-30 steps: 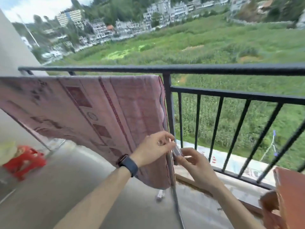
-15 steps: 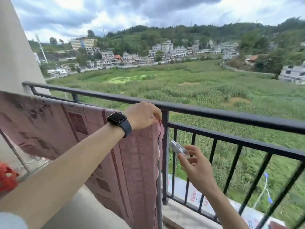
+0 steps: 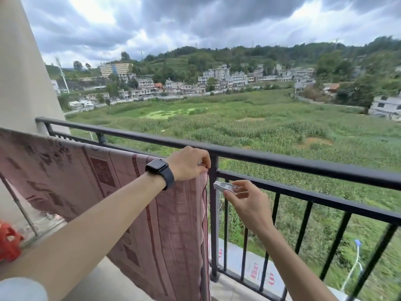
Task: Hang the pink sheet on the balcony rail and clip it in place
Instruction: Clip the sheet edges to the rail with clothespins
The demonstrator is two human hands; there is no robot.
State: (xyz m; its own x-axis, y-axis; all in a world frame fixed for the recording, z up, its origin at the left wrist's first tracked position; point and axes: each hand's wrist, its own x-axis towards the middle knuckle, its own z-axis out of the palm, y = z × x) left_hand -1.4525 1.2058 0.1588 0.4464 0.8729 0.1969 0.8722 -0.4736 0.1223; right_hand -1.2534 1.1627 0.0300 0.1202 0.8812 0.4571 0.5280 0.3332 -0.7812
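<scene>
Left hand [image 3: 188,162], raised since a second ago, pinches the pink sheet [image 3: 97,181] corner at the balcony rail [image 3: 303,167]; right hand [image 3: 247,203] holds the white clip [image 3: 225,185] in its fingers just beside, so clipping appears next

The sheet [image 3: 169,224] runs off left and bottom; the left hand [image 3: 188,162] hides its pinched corner. The right hand [image 3: 245,205] holds a clip [image 3: 225,186] too small to tell whether it gapes.

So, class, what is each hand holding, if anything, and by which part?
The left hand pinches the pink sheet at its upper right corner. The right hand pinches a white clip by its handle end.
</scene>
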